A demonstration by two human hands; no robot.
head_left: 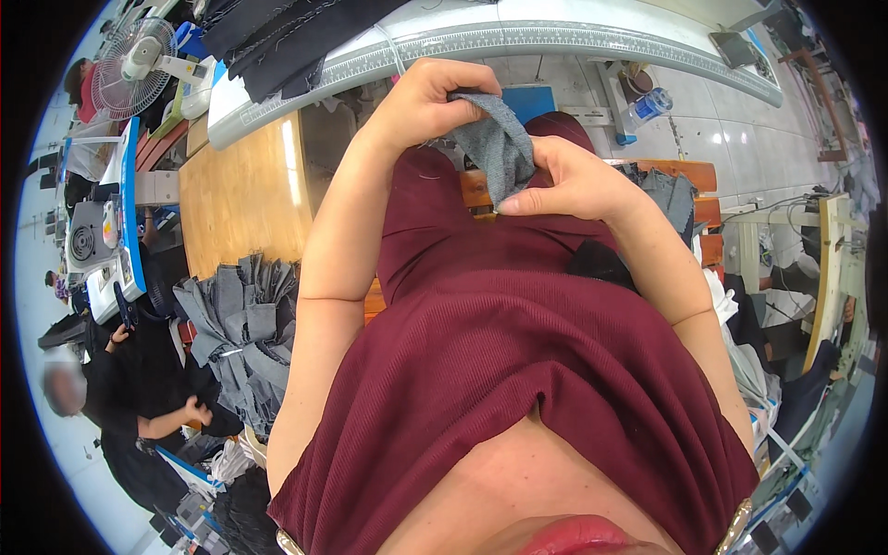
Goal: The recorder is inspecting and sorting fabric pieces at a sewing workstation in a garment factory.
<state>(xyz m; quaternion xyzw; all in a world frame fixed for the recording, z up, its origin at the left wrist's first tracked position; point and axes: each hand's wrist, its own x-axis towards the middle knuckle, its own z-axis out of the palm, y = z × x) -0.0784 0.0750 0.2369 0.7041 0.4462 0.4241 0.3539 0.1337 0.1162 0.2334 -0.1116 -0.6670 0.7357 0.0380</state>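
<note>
Over my lap, both hands hold a small strip of grey-blue denim fabric. My left hand is closed on its upper end, with the thumb and curled fingers pinching the cloth. At the strip's right side, my right hand grips the edge, its thumb low near the bottom corner. Between the hands the piece looks folded and bent into a curve. Part of it is hidden behind the fingers.
Ahead runs a table edge with a ruler strip, dark cloth pieces on its left. A wooden panel and a heap of grey denim pieces are at my left. More denim lies right. A person in black works far left.
</note>
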